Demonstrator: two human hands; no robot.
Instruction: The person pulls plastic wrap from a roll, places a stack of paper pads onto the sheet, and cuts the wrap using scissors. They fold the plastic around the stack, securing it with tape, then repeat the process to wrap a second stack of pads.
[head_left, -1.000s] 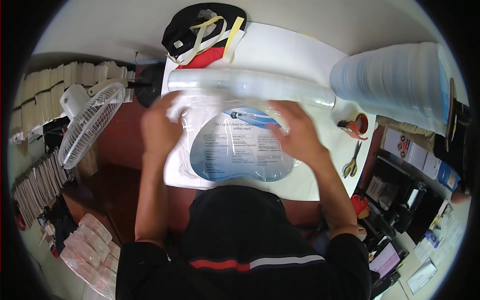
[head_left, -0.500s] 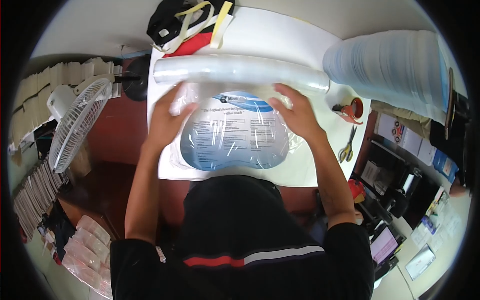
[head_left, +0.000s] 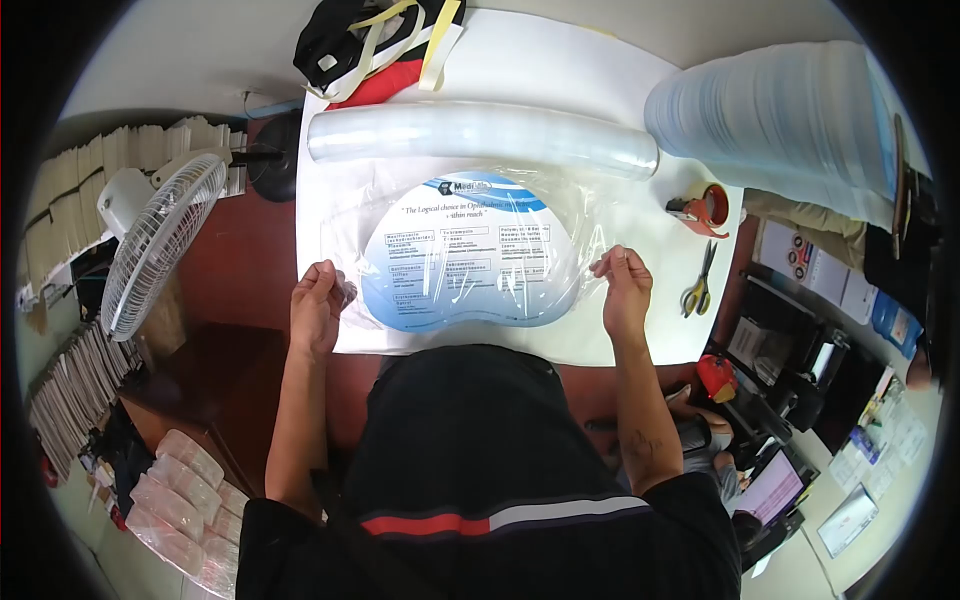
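Note:
A blue and white printed board (head_left: 465, 255), rounded with a curved near edge, lies on the white table under clear plastic film (head_left: 590, 205). Wrinkles and glare cross the print. At the board's left, my left hand (head_left: 318, 308) pinches a gathered bit of the film between thumb and fingers. My right hand (head_left: 628, 292) is on the other side, its fingers closed on the film's right edge. Just beyond the board, a thick roll of clear plastic (head_left: 480, 135) lies crosswise.
Right of the board are a red tape dispenser (head_left: 703, 212) and scissors (head_left: 698, 285) with yellow and black handles. A large bluish stack (head_left: 770, 130) stands at the back right. A black and red bag (head_left: 375, 55) sits at the back left, and a fan (head_left: 165, 245) is at the left.
Both hands have come toward me from the board's far side, moving down to its left and right. Their spread fingers have closed on the film.

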